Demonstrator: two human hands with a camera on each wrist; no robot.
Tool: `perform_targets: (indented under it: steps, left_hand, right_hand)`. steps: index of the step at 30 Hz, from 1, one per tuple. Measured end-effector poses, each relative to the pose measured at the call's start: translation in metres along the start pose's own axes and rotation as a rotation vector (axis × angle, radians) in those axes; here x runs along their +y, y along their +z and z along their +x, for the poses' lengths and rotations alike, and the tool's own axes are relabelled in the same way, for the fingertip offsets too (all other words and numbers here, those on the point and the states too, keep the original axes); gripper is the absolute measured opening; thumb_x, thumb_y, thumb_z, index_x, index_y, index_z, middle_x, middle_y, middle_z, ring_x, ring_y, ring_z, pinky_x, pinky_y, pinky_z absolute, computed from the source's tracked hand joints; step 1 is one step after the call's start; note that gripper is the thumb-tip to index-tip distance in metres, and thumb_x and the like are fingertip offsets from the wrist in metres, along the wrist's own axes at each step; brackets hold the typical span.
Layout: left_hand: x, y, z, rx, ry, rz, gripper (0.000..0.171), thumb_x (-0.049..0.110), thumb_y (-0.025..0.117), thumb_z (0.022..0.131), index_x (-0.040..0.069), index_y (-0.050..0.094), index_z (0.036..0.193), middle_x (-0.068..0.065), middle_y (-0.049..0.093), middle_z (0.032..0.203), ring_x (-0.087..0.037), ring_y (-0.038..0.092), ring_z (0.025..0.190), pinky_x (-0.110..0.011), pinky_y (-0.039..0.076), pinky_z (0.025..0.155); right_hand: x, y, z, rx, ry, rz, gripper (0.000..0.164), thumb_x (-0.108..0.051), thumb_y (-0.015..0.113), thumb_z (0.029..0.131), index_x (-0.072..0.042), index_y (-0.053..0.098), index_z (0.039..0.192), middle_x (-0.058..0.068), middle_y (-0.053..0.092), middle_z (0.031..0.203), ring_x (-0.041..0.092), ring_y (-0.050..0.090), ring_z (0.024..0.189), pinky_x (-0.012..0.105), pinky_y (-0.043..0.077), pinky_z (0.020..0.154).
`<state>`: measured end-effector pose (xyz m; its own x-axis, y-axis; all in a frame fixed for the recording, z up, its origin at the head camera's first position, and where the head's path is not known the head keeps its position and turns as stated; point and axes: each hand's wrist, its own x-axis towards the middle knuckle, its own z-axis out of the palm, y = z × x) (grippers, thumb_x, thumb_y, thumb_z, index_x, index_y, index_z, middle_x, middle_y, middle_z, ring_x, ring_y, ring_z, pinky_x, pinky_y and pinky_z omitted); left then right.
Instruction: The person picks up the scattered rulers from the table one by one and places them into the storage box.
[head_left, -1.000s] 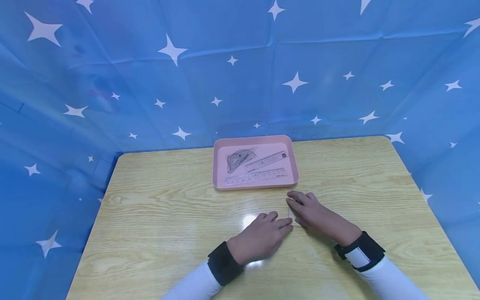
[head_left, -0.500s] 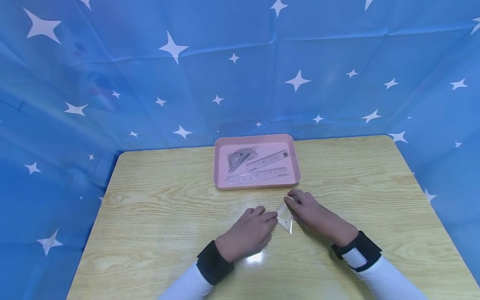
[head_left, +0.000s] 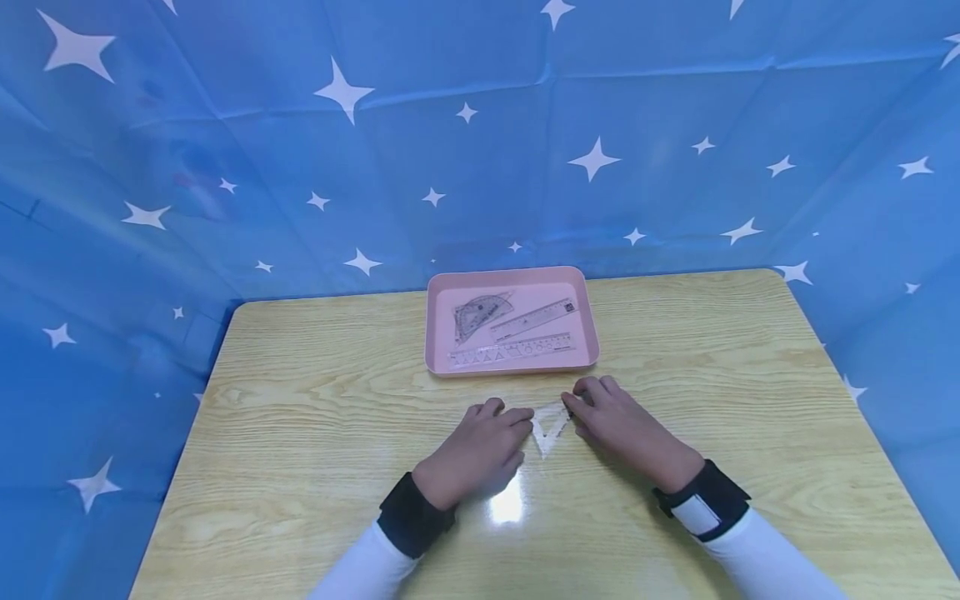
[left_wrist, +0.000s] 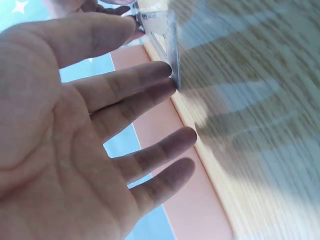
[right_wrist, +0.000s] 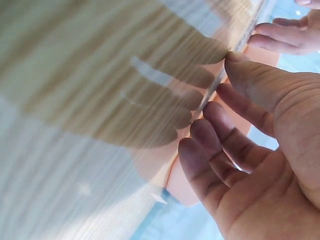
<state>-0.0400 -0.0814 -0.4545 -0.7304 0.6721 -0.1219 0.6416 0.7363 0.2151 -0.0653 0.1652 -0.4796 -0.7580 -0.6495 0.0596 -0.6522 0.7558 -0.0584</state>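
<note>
A clear triangular set square (head_left: 541, 442) lies flat on the wood-grain table (head_left: 315, 467), one corner toward me. My left hand (head_left: 476, 451) reaches its left corner; in the left wrist view, the straight index and middle fingertips touch the clear edge (left_wrist: 175, 50). At the right corner, my right hand (head_left: 630, 433) pinches the set square between thumb and fingers. The right wrist view shows the right thumb (right_wrist: 240, 60) against the thin edge, with the fingers lined up along it; part of that corner is hidden by the hand.
Behind the hands stands a pink tray (head_left: 513, 372). In it lie a protractor (head_left: 482, 310) overlapping another clear piece, a short ruler (head_left: 534, 320) and a longer stencil ruler (head_left: 513, 350). A blue star-patterned cloth (head_left: 420, 150) hangs behind the table.
The set square, earlier mostly covered by the hands, has come into view, turned and shifted left. My left hand has moved left and away; my right hand has shifted slightly left.
</note>
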Motion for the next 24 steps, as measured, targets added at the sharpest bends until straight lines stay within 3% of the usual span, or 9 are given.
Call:
perform_targets:
  steps: [8,15,20,24]
  left_hand:
    - [-0.006,0.0,0.0,0.027,-0.039,-0.009,0.034,0.029,0.056,0.092,0.016,0.063,0.123,0.001,0.055,0.139,-0.03,0.049,0.122,-0.046,0.043,0.098]
    - [-0.014,0.0,0.002,0.084,-0.084,-0.074,0.03,0.026,0.061,0.088,0.013,0.066,0.115,0.0,0.059,0.133,-0.025,0.053,0.108,-0.039,0.045,0.089]
    - [-0.018,0.004,0.007,0.117,-0.08,-0.102,0.037,0.024,0.066,0.083,0.011,0.063,0.118,-0.002,0.06,0.127,-0.024,0.054,0.107,-0.037,0.044,0.092]
    - [-0.02,0.007,0.011,0.143,-0.135,-0.133,0.04,0.023,0.073,0.077,0.009,0.061,0.113,-0.005,0.056,0.112,-0.024,0.05,0.097,-0.035,0.044,0.085]
  right_hand:
    - [-0.002,0.002,0.004,0.047,0.012,-0.003,0.041,-0.023,0.075,0.083,-0.009,0.065,0.121,0.007,0.057,0.109,0.022,0.052,0.097,0.034,0.05,0.082]
    - [-0.005,0.003,0.01,0.03,0.068,0.071,0.03,-0.023,0.076,0.083,-0.012,0.062,0.108,0.002,0.051,0.095,0.018,0.05,0.088,0.032,0.047,0.075]
    - [-0.007,0.003,0.015,0.044,0.072,0.119,0.023,-0.019,0.074,0.084,-0.012,0.06,0.101,0.0,0.049,0.091,0.016,0.048,0.085,0.03,0.046,0.073]
    - [-0.008,0.003,0.017,0.061,0.064,0.134,0.021,-0.016,0.075,0.083,-0.011,0.06,0.097,-0.001,0.05,0.089,0.015,0.048,0.083,0.03,0.046,0.071]
